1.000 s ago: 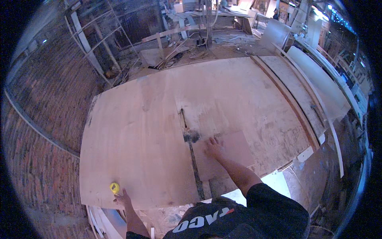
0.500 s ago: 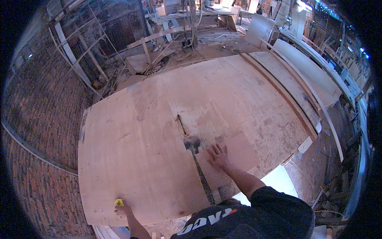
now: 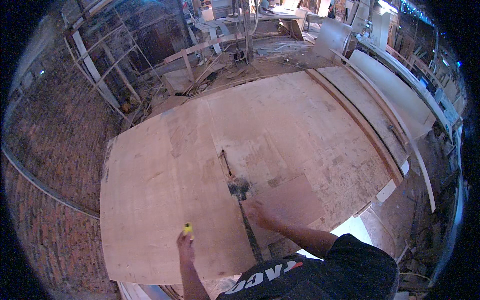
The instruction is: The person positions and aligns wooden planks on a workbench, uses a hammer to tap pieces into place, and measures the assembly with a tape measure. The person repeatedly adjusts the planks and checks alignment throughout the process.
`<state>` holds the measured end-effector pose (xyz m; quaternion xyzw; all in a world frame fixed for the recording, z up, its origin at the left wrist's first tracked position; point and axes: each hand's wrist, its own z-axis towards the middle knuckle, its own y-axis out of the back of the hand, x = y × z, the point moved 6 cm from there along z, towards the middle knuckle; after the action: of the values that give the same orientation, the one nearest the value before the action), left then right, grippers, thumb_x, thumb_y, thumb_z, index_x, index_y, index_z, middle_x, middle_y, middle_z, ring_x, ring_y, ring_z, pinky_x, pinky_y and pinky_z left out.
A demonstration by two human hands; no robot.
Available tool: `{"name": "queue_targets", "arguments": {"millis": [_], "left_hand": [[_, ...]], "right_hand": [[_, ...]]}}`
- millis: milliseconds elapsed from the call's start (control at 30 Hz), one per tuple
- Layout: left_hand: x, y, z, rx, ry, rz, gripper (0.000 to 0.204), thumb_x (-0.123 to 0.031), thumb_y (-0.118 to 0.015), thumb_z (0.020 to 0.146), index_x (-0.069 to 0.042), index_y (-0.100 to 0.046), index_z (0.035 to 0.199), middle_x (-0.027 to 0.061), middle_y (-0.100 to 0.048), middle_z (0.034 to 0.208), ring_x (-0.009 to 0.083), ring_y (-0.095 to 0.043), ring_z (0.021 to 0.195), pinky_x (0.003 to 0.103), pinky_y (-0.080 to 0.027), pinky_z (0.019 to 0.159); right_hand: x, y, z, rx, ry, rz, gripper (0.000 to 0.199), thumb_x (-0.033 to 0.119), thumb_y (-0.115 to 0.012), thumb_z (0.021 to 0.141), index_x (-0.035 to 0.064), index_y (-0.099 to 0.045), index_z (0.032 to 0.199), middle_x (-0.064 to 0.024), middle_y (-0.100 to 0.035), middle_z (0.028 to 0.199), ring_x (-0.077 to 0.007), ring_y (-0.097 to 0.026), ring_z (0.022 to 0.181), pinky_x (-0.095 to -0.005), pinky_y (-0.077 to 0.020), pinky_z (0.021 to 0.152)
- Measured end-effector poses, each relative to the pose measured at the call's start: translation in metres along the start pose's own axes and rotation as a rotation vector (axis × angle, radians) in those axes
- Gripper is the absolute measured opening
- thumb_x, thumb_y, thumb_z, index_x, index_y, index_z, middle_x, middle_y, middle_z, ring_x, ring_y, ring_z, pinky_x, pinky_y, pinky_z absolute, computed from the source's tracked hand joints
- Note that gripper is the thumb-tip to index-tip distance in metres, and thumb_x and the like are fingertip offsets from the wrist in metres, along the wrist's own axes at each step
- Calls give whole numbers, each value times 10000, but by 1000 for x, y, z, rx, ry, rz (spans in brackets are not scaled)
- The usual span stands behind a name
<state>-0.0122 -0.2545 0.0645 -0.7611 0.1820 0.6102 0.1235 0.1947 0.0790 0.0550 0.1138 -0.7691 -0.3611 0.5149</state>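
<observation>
My left hand point(image 3: 185, 244) is closed around a small yellow tape measure point(image 3: 188, 230) with a dark middle, held over the left part of the big plywood sheet point(image 3: 150, 200). On the right, a smaller thin reddish-brown board point(image 3: 295, 200) lies flat on top of the work surface. My right hand point(image 3: 258, 216) is at the left edge of that board, its fingers bent and smeared by motion; whether they grip the edge I cannot tell. Between the hands runs a dark gap point(image 3: 248, 230), and beyond it lie a black stain point(image 3: 240, 188) and a narrow slot point(image 3: 226, 162).
A long wooden strip point(image 3: 360, 120) and further boards point(image 3: 395, 95) lie along the right side. A brick wall point(image 3: 50, 185) stands on the left. Scrap wood point(image 3: 200, 75) is piled beyond the far edge, with a cluttered bench point(image 3: 270, 17) at the back.
My left hand has moved right and away from me with the tape measure. My right hand, spread flat on the small board before, has slid left and toward me to its edge.
</observation>
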Motion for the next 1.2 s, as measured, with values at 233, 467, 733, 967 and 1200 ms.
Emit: {"name": "queue_targets", "arguments": {"millis": [233,467,733,967,1200], "left_hand": [[-21,-173,-52,818,232,-222,492,-127,-788,878,-36,-608,1327,61,-673,1206,173,-658,1026,330,-559,862],[-33,-233,-77,836,58,200,566,-234,-860,835,-52,-614,1311,65,-670,1191,198,-646,1081,368,-533,919],[-5,-226,-74,708,-211,774,514,-447,-869,769,-37,-704,1031,176,-674,999,341,-664,967,445,-533,833],[-40,-179,-35,558,-366,857,386,-378,-822,784,-61,-723,982,168,-699,994,365,-674,950,481,-545,822],[-32,-76,21,396,-471,992,296,-277,-815,815,-64,-739,1005,138,-720,969,332,-703,912,435,-561,821]], "right_hand": [[60,14,-41,202,-11,828,447,348,-671,1022,1,-665,1305,-123,-733,1099,-155,-679,908,-294,-558,795],[18,34,-71,161,-149,590,418,404,-789,924,17,-754,1080,-93,-756,940,-174,-693,825,-333,-563,744],[20,26,-91,200,-215,505,374,386,-879,832,54,-722,909,-60,-733,864,-144,-659,807,-344,-538,729],[-72,25,-81,75,-259,931,284,172,-878,829,92,-620,914,-85,-720,951,-199,-699,842,-361,-574,758],[-131,184,-103,-533,-194,1171,215,-1,-713,904,12,-609,1091,-118,-704,915,-268,-730,810,-372,-623,734]]}}
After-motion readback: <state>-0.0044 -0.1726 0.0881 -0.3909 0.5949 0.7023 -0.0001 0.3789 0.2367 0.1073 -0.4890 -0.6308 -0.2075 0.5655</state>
